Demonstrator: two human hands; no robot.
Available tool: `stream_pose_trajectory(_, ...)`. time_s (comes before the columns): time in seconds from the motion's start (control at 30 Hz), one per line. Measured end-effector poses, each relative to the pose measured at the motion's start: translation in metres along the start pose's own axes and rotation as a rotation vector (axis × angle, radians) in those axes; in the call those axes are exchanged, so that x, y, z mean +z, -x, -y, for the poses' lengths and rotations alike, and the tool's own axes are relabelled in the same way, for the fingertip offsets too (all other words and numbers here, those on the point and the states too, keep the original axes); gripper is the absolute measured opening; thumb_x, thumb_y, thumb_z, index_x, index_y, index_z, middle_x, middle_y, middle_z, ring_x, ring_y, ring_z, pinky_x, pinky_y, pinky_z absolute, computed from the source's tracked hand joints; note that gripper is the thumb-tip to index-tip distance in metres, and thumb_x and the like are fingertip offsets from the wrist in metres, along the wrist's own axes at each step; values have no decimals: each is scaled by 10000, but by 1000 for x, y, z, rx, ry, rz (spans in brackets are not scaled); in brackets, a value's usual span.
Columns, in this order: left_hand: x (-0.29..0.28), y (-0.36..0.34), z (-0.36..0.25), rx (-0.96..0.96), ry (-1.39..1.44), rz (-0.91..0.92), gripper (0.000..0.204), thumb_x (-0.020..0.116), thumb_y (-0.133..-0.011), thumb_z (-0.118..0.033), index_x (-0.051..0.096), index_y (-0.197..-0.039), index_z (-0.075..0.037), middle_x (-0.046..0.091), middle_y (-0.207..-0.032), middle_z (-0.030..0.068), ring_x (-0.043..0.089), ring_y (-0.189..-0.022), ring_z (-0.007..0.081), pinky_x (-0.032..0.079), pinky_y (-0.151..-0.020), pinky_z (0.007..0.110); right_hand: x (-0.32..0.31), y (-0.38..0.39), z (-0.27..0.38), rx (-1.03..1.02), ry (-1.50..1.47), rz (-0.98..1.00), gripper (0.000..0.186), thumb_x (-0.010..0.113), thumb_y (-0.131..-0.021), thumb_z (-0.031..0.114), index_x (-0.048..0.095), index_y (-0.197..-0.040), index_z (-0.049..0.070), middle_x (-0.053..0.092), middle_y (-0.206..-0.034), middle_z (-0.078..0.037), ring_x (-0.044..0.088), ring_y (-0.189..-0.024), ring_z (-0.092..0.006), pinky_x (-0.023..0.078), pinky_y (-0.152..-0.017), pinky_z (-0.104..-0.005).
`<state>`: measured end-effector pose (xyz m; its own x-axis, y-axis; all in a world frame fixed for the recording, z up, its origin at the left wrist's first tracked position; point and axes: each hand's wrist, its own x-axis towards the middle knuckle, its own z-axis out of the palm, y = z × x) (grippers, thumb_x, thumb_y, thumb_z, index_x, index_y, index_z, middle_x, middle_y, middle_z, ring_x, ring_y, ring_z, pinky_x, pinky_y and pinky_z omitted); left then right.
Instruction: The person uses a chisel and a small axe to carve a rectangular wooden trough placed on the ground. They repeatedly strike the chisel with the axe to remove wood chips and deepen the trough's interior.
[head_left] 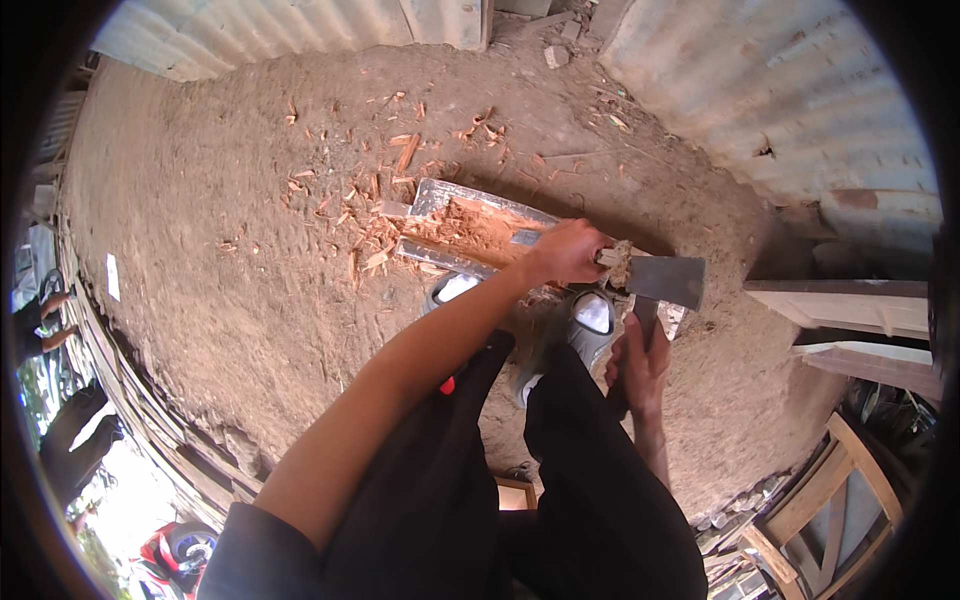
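My left hand [572, 252] is closed around a chisel, whose flat grey blade [525, 238] points left into a hollowed wooden block [497, 204]. The frayed wooden end of its handle sticks out on the right of my fist. Right beside that end is the dark, broad head of a hatchet [672, 281]. My right hand [640, 365] grips the hatchet's dark handle below the head. Reddish wood shows inside the block's hollow, and its rims are dark and weathered. Part of the block's right end is hidden behind my left hand and the hatchet.
Wood chips [375, 235] lie scattered on the dirt floor [230, 300] around the block's left end. My shoes [592, 315] are against its near side. Corrugated metal sheets [790, 90] stand at the back. At right are boards [850, 305] and a wooden frame [800, 495].
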<state>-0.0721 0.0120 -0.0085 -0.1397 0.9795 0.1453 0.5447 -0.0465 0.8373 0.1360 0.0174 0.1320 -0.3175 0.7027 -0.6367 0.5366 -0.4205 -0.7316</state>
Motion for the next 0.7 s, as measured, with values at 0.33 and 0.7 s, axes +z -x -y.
stream_pose_trajectory(0.33, -4, -1, -2, -44, 47, 6, 246, 741, -657, -184, 735, -857, -42, 697, -772, 207, 703, -799, 422, 568, -723, 503, 5, 3, -5, -6, -104, -61, 391, 544, -1076, 391, 521, -1179, 15, 520, -675, -40, 516, -440, -140, 429, -385, -312)
stream_pose_trajectory(0.7, -11, 5, -3, -38, 69, 18, 210, 732, -635, -162, 688, -787, -23, 682, -759, 208, 691, -795, 432, 554, -707, 517, -1, 2, -9, -54, 71, 6, 389, 570, -1070, 451, 537, -1134, 68, 514, -687, -33, 497, -434, -126, 405, -383, -289)
